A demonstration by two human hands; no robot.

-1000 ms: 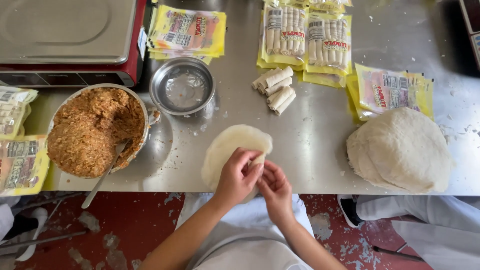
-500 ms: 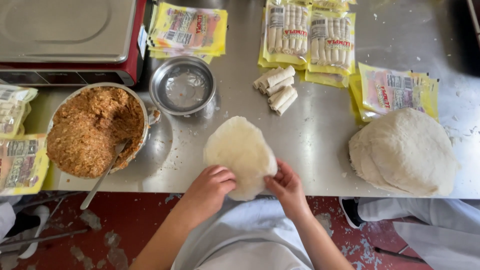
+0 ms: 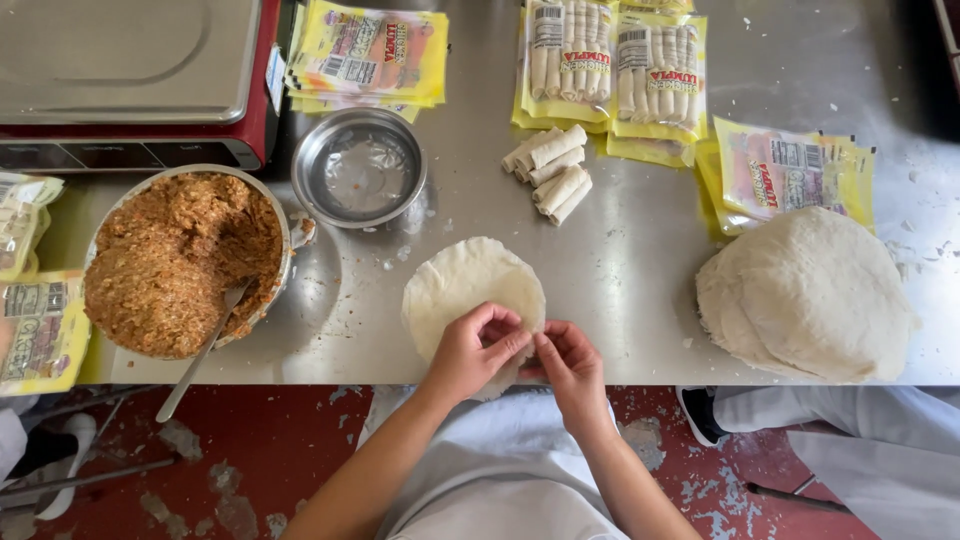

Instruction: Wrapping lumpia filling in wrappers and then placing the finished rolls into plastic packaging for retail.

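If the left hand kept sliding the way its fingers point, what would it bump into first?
Probably the right hand: the left hand points rightward over the round wrapper, and their fingertips nearly touch already.

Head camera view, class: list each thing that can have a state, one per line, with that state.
Round pale wrapper: flat on the steel table, near edge pinched by both hands.
Left hand: fingertips on wrapper.
Right hand: fingertips on wrapper.
Large metal bowl: full of brown filling, spoon in it.
Small steel bowl: nearly empty.
Wrapper stack: piled.
Rolled sticks: wrapped, unpacked.
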